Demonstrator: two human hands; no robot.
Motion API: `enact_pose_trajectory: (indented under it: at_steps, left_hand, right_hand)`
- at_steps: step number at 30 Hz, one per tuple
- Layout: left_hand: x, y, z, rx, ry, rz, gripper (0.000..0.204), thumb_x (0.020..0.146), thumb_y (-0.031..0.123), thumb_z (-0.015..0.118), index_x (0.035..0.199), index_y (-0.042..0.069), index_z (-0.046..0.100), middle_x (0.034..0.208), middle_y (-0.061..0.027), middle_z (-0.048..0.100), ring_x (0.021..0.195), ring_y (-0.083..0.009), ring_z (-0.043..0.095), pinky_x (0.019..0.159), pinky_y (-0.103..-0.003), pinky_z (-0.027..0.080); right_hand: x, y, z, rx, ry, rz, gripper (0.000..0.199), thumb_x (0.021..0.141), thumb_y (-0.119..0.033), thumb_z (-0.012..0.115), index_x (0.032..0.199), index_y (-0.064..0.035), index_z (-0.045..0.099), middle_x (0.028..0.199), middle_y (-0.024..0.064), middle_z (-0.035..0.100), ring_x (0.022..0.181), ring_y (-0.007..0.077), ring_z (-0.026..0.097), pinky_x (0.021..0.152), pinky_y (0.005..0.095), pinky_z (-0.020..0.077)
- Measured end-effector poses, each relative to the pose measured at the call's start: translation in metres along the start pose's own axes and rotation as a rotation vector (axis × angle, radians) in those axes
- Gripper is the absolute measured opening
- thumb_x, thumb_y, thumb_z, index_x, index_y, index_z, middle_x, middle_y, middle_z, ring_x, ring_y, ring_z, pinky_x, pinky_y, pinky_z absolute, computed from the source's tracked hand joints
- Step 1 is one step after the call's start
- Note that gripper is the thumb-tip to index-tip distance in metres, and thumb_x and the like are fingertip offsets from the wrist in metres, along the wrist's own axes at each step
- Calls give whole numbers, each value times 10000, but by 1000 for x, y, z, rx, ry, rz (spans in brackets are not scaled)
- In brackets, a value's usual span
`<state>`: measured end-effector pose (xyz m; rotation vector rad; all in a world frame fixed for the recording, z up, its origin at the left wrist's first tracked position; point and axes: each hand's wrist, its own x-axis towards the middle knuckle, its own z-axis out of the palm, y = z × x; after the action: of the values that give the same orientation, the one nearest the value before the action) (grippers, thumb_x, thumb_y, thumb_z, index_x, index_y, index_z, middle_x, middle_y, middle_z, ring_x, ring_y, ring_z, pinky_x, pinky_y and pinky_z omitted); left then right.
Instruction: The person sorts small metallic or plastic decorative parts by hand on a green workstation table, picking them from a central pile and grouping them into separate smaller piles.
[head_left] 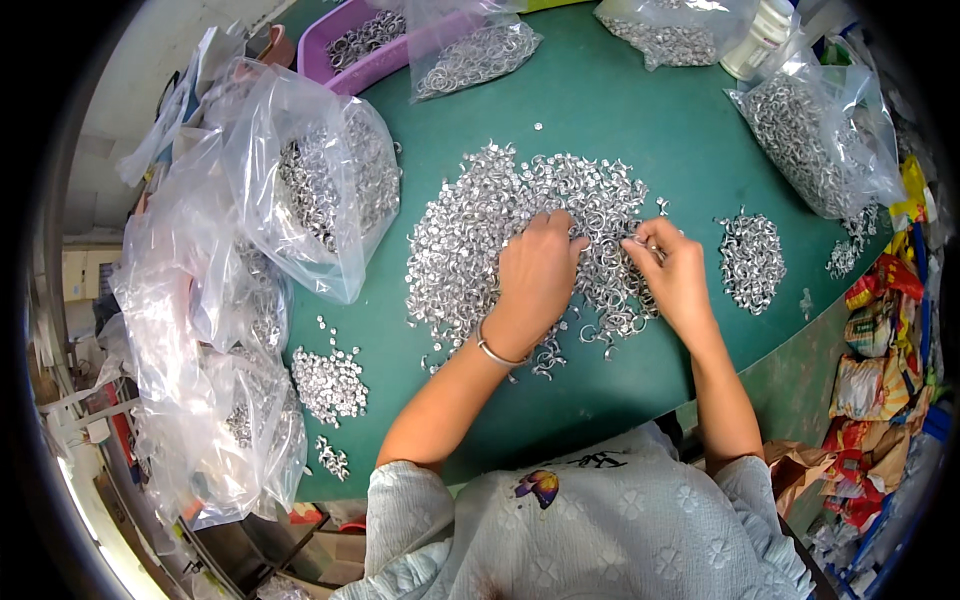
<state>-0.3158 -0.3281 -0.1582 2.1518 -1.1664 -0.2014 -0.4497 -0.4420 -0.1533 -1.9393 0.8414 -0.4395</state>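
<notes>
On green tabletop (620,110): left hand (535,275) flat, open on ring pile (480,240); right hand (675,275) pinching rings. Best kept low, picking singly.

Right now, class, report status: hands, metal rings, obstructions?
Left hand flat on ring pile. Right hand pinching rings at pile edge. Small sorted heap right; bags around.

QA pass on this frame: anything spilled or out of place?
Minor only: small silver metal rings have trickled from the clear plastic bag at right onto the green table. Both hands sort the main pile.
</notes>
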Motion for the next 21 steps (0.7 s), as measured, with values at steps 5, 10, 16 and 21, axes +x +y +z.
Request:
enact_pose_trajectory:
  at_steps: [5, 10, 16, 21]
  left_hand:
    - [5, -9, -19, -274, -211, -101, 140, 879, 130, 645, 953, 26, 589, 767, -91, 594, 584, -207, 531, 501, -309, 435]
    - [-7, -20, -34, -1434, -366, -520, 104, 955, 91, 536, 1032, 28, 570, 885, -59, 614, 663, -74, 467, 477, -180, 340]
    - [-5, -13, -37, -1676, -247, -743, 205, 894, 25, 525, 1092, -6, 566, 882, -68, 585, 660, -94, 457, 461, -204, 316]
    - [13, -10, -20, -659, -152, -195, 307, 777, 176, 762, 988, -12, 642, 653, 5, 545, 561, -163, 485, 517, -282, 400]
  right_hand:
    - [-1, 7, -26, 1136, -208, 222, 206, 940, -177, 597, 784, -90, 495, 669, 13, 549, 458, 84, 410, 393, 211, 276]
    - [15, 9, -29, 868, -154, 325, 251, 951, -246, 598, 783, -94, 490, 583, 11, 503, 430, 89, 382, 356, 198, 257]
    - [24, 13, -1, -391, 83, -395, 121, 850, -169, 679, 934, -81, 673, 789, 135, 676, 657, 332, 635, 593, 410, 500]
    - [24, 13, -11, 41, 24, -225, 90, 856, -127, 679, 874, -42, 655, 667, 58, 639, 537, 219, 575, 499, 333, 444]
